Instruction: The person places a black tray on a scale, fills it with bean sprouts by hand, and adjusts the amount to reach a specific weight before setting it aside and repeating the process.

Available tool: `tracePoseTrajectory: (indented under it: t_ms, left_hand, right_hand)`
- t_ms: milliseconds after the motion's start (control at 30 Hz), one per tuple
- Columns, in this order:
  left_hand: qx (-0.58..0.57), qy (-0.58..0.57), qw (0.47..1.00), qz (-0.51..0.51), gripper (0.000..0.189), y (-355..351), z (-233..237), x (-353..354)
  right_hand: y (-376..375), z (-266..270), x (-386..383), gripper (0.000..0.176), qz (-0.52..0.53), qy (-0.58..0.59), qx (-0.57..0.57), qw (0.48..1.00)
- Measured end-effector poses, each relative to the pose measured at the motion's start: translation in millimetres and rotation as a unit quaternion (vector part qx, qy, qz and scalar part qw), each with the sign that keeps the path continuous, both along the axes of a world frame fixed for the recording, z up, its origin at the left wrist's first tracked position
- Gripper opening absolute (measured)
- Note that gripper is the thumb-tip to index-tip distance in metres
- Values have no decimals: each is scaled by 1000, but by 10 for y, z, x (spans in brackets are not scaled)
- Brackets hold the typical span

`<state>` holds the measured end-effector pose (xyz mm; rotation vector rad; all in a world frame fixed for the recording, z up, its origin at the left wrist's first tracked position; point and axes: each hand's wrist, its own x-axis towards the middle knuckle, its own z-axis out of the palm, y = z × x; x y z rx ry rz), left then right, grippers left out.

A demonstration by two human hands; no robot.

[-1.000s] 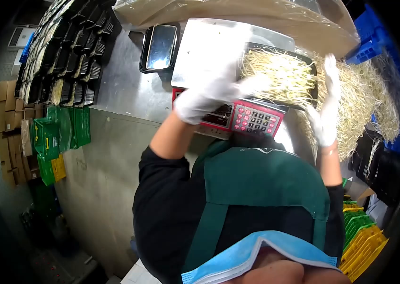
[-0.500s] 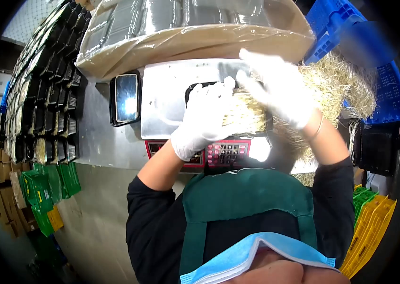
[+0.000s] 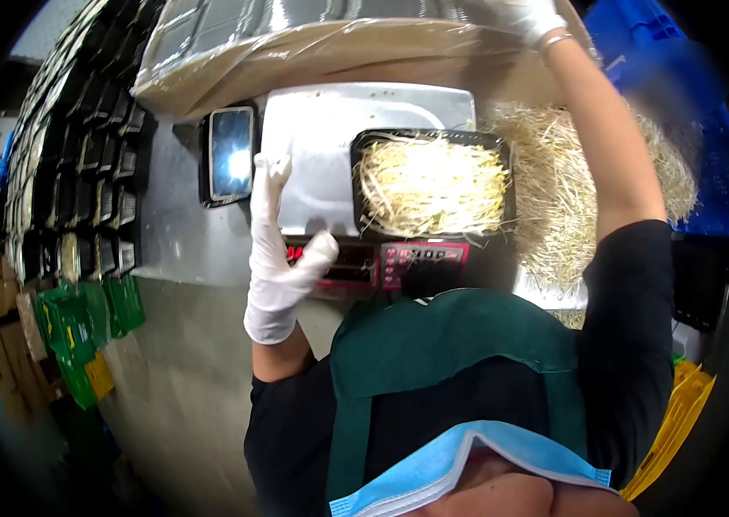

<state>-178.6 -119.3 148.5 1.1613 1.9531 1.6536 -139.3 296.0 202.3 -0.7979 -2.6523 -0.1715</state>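
A black plastic tray [image 3: 511,185] filled with pale bean sprouts [image 3: 433,185] sits on the right part of the metal scale [image 3: 312,129]. White-gloved, my left hand [image 3: 276,276] hovers at the scale's front left corner, thumb apart from the fingers and nothing in it. My right hand [image 3: 530,15], gloved too, reaches to the far right end of the cardboard box [image 3: 338,60], over the stacked black trays [image 3: 295,13] inside. Its fingers are blurred and run to the picture's top edge, so their grip does not show.
Loose bean sprouts [image 3: 554,189] are heaped right of the scale, beside a blue crate [image 3: 713,172]. A phone [image 3: 231,155] lies in a black tray to the left. Filled trays [image 3: 71,172] stand stacked at the far left. Green crates [image 3: 71,336] are on the floor.
My left hand has left the sprout tray and moved left and toward me. My right hand has moved up and away to the box. The filled tray is now uncovered.
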Motion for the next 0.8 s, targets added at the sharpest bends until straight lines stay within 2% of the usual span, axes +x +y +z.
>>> tracePoseTrajectory:
  t_ms: [33, 100, 167, 200, 233, 267, 300, 400, 467, 500, 533, 567, 600, 633, 667, 700, 733, 767, 800]
  left_hand:
    - [30, -105, 993, 34, 77, -59, -2, 40]
    - [68, -92, 989, 97, 72, -158, -61, 23]
    - [90, -93, 983, 130, 65, -264, -72, -68]
    - [103, -107, 977, 150, 64, -326, -50, -77]
    - [117, -122, 971, 172, 63, -404, -32, -64]
    - [125, -126, 966, 189, 62, -482, -23, -35]
    - [120, -123, 964, 200, 62, -559, -24, -8]
    - [99, -113, 954, 258, 56, -728, -158, 38]
    - [93, -89, 952, 279, 59, -868, -302, 40]
    - [85, -64, 948, 299, 63, -898, -319, 34]
    - [94, -87, 950, 285, 68, -913, -242, 63]
    - [97, -91, 947, 291, 71, -933, -259, 23]
    - [112, -120, 953, 256, 71, -968, -233, -110]
    - [124, -148, 955, 224, 72, -969, -209, -201]
    - [152, -61, 975, 151, 67, -779, -115, -188]
    - [188, -149, 958, 157, 64, -450, 163, -34]
    - [202, -265, 939, 88, 60, -259, 251, -59]
    - [233, -281, 931, 27, 55, -49, 231, -33]
    - [269, -350, 896, -46, 47, 98, 24, -43]
  right_hand:
    - [57, 39, -19, 29, 25, -200, 145, 969]
    - [389, -159, 64, 27, 120, -2, -6, 993]
    - [306, -128, 92, 24, 128, 55, -41, 989]
    - [464, -219, 85, 22, 166, 108, -176, 964]
    - [540, -129, 67, 23, 164, 0, -107, 981]
    - [309, -37, 102, 23, 198, 61, -48, 977]
    - [296, -16, 103, 23, 192, 76, -46, 977]
    - [254, -14, 28, 22, 132, 124, -106, 978]
    - [224, 9, -19, 22, 68, 184, -173, 965]
    - [183, 69, -13, 22, 35, 238, -220, 946]
    - [146, 123, 8, 21, 6, 307, -275, 911]
    - [178, 92, 20, 21, 112, 471, -385, 786]
    - [-27, 300, 180, 20, 175, 402, -151, 886]
    - [-398, 534, 393, 20, 226, 297, 88, 923]
    - [-595, 575, 586, 21, 64, 105, 258, 958]
    - [-772, 484, 880, 19, 151, 53, 240, 957]
    - [-1001, 408, 1216, 18, 236, 1, 218, 947]
    - [-1586, 525, 1345, 24, 351, 15, 101, 931]
    - [-1703, 252, 1572, 30, 377, 47, -125, 916]
